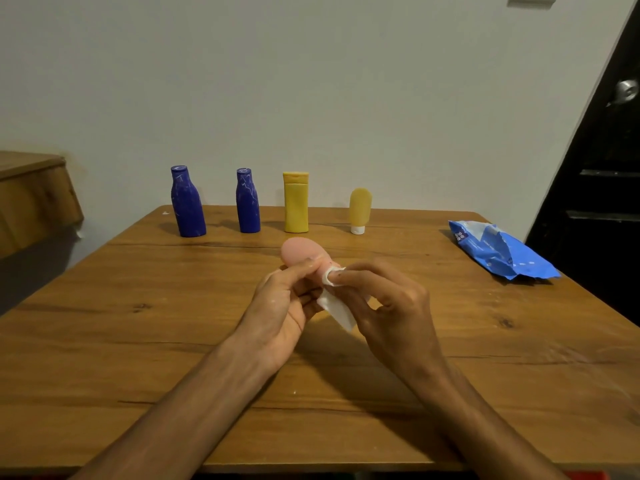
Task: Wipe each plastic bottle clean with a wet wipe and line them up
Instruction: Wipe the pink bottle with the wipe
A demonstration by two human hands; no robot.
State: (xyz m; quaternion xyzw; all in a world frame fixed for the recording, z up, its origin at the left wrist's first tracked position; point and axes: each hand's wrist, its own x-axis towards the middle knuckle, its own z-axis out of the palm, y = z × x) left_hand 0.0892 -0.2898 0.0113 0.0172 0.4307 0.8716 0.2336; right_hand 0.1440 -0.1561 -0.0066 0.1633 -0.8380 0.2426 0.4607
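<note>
My left hand (282,303) grips a small pink bottle (300,252) above the middle of the wooden table (138,306), its rounded end pointing away from me. My right hand (384,303) pinches a white wet wipe (337,306) and presses it against the bottle's near end. Along the far edge stands a row: a blue bottle (187,202), a second blue bottle (248,201), a yellow flip-top bottle (296,202) and a small yellow tube (359,210) standing on its white cap.
A blue wet-wipe pack (498,249) lies at the table's right side near the edge. A dark door (606,188) stands to the right, a wooden shelf (31,195) to the left, and a pale wall behind the row.
</note>
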